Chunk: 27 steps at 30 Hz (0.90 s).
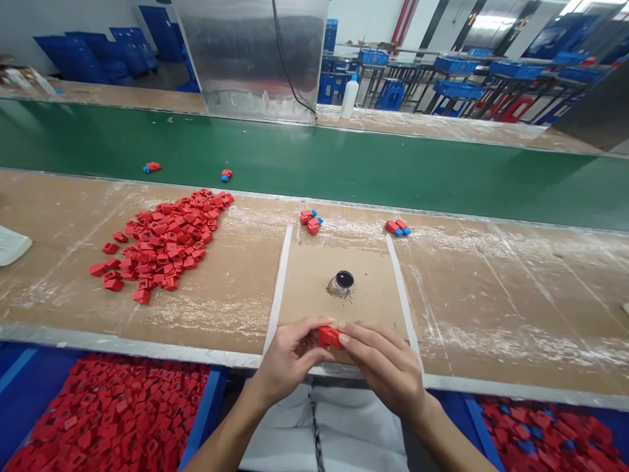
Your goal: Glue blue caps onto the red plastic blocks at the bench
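Note:
Above the front edge of the bench, my left hand (295, 357) and my right hand (386, 364) meet at a small red plastic block (329, 337). The left thumb and fingers pinch it from the left, while the right fingers close on its right end. Part of the block is hidden, so I cannot tell if it is one piece or two joined. Just beyond the hands, a small round pot with a glossy black top (344, 280) stands on a cardboard sheet (304, 282), dark specks around it. Red-and-blue pieces (310, 221) lie behind it, with more red-and-blue pieces (398, 227) at right.
A heap of red blocks (171, 242) covers part of the bench at left. Bins of red blocks (122, 406) and red-and-blue pieces (545, 432) sit below the edge. Beyond runs a green belt (393, 170) carrying two pieces. A white bottle (349, 98) stands behind.

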Each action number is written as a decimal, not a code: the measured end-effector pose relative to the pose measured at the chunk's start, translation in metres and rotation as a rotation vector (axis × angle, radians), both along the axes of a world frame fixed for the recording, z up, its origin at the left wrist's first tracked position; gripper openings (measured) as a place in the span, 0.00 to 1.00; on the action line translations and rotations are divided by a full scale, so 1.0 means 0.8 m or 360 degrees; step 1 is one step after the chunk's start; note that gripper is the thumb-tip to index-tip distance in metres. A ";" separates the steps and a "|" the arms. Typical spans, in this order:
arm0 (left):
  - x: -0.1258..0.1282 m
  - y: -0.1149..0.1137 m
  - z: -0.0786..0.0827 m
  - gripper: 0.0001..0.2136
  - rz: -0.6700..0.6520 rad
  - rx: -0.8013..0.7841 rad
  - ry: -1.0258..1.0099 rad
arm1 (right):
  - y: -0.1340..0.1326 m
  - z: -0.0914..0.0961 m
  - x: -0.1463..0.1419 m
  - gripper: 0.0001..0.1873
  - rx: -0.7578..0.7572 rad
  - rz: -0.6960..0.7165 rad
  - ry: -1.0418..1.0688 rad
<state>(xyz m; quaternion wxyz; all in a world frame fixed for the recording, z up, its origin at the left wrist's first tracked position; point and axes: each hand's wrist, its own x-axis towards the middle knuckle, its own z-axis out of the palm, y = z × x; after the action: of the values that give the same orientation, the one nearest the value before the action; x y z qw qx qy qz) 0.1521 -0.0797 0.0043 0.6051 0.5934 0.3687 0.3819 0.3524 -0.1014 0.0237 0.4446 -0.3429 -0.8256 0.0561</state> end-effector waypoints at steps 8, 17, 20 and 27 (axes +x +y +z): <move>0.003 0.009 0.010 0.10 -0.0077 -0.0091 0.0275 | 0.005 -0.006 -0.007 0.14 -0.0464 -0.0130 0.0207; -0.001 0.016 0.022 0.08 -0.0267 -0.0076 0.0409 | 0.004 -0.013 -0.011 0.09 -0.0724 -0.0069 0.0201; -0.004 0.017 0.023 0.07 -0.0280 -0.0067 0.0397 | 0.003 -0.008 -0.014 0.09 -0.0740 -0.0088 0.0207; -0.005 0.013 0.017 0.08 -0.0198 -0.0160 0.0317 | 0.000 -0.012 -0.027 0.06 -0.0732 -0.0169 0.0302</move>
<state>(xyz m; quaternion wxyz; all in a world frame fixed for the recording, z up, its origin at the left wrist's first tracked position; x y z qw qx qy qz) 0.1484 -0.0695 0.0176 0.6170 0.6189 0.4081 0.2639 0.3308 -0.1015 0.0145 0.4327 -0.4712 -0.7265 0.2510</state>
